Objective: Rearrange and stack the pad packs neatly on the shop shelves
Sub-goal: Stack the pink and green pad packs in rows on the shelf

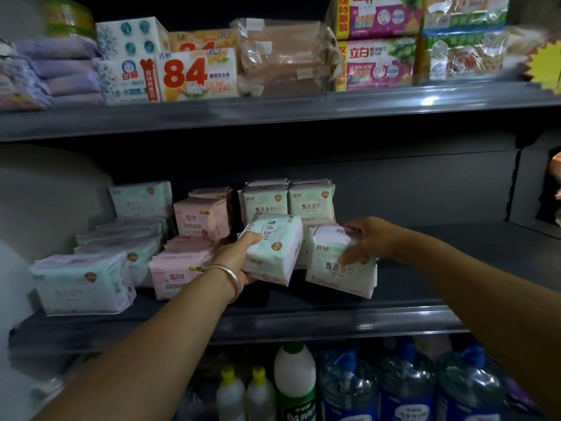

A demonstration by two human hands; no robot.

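Head view: left hand [239, 256] is clamped round a mint-green pad pack [274, 249], held tilted and clear of the middle shelf [303, 322]; bangle [230, 279] on that wrist. Right hand [364, 238] grips the top of a second green pack [340, 265], which stands on the shelf just right of the first. Step, as I read it: adding these to the green stack [290, 200] behind, two packs side by side. Next move likely needs the lifted pack rotated upright and squared to that row. Readable print: 甄选蚕丝 on the green packs; "100%" on the pink packs [200, 218] to the left. Upper shelf: soap box [197, 75] marked "84", 立白 packs [379, 63]. Bottles [294, 387] sit below.
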